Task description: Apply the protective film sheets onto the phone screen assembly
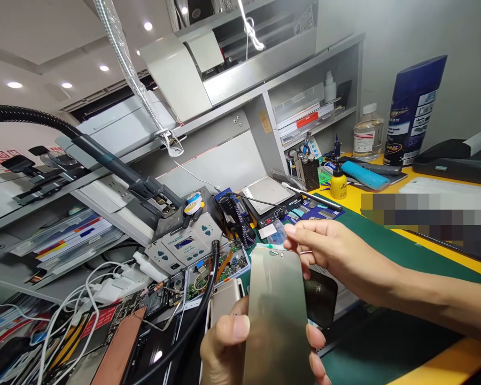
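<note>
My left hand is wrapped around a glossy grey phone screen panel, thumb on one side and fingertips on the other. Small cutouts show near the panel's top edge. A thin clear film with a green mark runs along that edge. My right hand pinches at the top right corner, thumb and index finger together on what looks like the film's edge. Beneath the right hand lies a dark, rounded phone-sized piece, partly hidden.
A green mat covers the yellow bench. Behind stand a soldering station, a hot plate and a tray of circuit boards. A black hose crosses the left side. Right are a yellow bottle and a spray can.
</note>
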The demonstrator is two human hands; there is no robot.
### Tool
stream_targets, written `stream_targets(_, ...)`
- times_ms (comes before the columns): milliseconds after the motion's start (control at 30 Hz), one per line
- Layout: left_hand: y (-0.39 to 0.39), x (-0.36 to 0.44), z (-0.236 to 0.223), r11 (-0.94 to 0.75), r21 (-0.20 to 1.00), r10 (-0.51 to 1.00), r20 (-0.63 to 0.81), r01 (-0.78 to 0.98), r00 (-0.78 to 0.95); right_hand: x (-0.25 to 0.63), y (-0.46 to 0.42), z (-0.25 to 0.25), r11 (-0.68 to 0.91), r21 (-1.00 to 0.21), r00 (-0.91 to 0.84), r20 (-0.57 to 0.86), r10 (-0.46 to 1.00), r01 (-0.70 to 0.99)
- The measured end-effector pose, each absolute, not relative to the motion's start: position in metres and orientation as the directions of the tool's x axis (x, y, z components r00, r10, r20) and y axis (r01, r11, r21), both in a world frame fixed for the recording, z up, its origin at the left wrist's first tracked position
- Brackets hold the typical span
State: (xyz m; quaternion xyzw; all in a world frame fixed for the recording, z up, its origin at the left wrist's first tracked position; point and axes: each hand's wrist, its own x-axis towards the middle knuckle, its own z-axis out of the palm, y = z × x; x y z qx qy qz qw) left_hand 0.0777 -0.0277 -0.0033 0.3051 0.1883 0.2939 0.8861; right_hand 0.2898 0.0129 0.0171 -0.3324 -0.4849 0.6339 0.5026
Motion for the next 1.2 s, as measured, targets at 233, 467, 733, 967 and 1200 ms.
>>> stream_targets(233,-0.027,0.080,0.000,0.639,0.659,0.645,-0.179,-0.396,0.743,0.288,0.007,0.020,-0.090,-0.968,-0.462,0.029,0.886,-0.234)
stream_targets(467,-0.027,0.079,-0.001,0.646,0.645,0.634,-0.153,-0.409,0.758,0.290,0.013,0.016,-0.028,-0.980,-0.305,0.034,0.952,-0.197)
stream_targets(733,-0.028,0.078,0.000,0.648,0.650,0.628,-0.163,-0.396,0.761,0.290,0.018,0.015,-0.008,-0.962,-0.242,0.060,0.968,-0.272)
stream_targets(967,-0.027,0.079,-0.001,0.638,0.670,0.630,-0.169,-0.381,0.758,0.293,0.017,0.014,0.038,-0.948,-0.257,0.124,0.958,-0.317)
stream_targets(1200,-0.028,0.078,-0.002,0.615,0.730,0.583,-0.166,-0.298,0.795,0.299,0.017,0.023,0.016,-0.938,-0.385,0.158,0.909,-0.346)
